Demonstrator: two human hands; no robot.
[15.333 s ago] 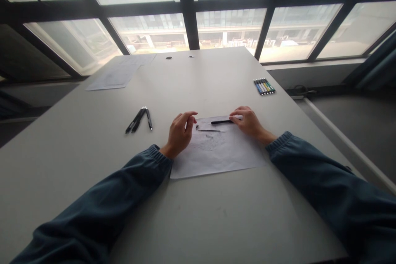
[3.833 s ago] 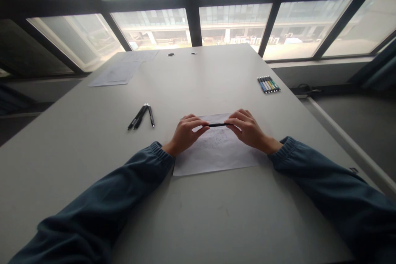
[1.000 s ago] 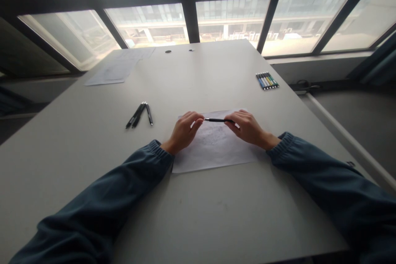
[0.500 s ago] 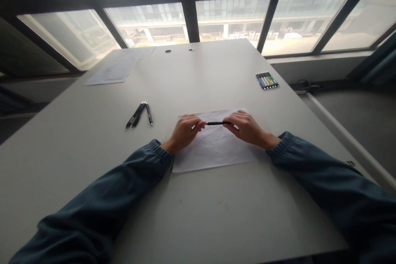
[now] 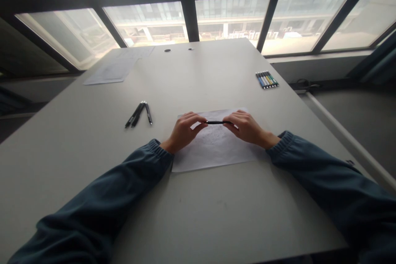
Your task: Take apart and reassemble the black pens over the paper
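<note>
A black pen (image 5: 218, 122) is held level between both hands, just above a white sheet of paper (image 5: 213, 148) with a faint pencil drawing. My left hand (image 5: 183, 130) pinches the pen's left end with curled fingers. My right hand (image 5: 247, 127) grips the right end, fingers closed round it. Both hands hover over the far half of the sheet, near the middle of the grey table (image 5: 93, 161).
Three black pens (image 5: 138, 114) lie to the left of the sheet. A row of several coloured markers (image 5: 267, 79) lies near the right table edge. More paper sheets (image 5: 114, 68) rest at the far left corner. Large windows stand behind the table.
Over the last second the hands have closed in along the pen, so less of it shows between them. Fifteen seconds ago the pen and a thin part lay apart on the sheet.
</note>
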